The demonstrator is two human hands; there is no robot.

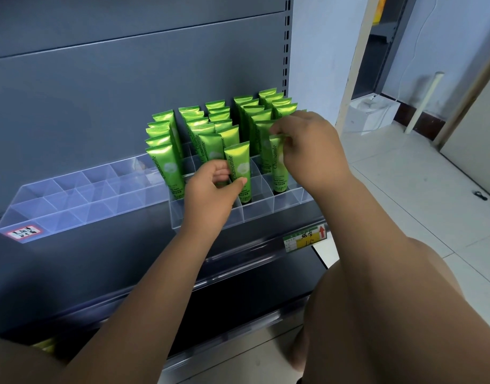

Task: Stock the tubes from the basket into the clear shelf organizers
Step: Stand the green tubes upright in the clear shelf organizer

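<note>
Both forearms (144,300) stretch to the clear organizer (266,210) at the shelf's (238,246) right end, left hand (210,189) gripping a green tube (239,164), right hand (313,151) pinching a second tube (278,164) by its top

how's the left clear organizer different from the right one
The left organizer shows no tubes; the right organizer is mostly filled with green Chamomile tubes. The left organizer carries a red-bordered sticker on its front; the right organizer's visible front shows none. Both are clear plastic, divided into compartments.
</note>
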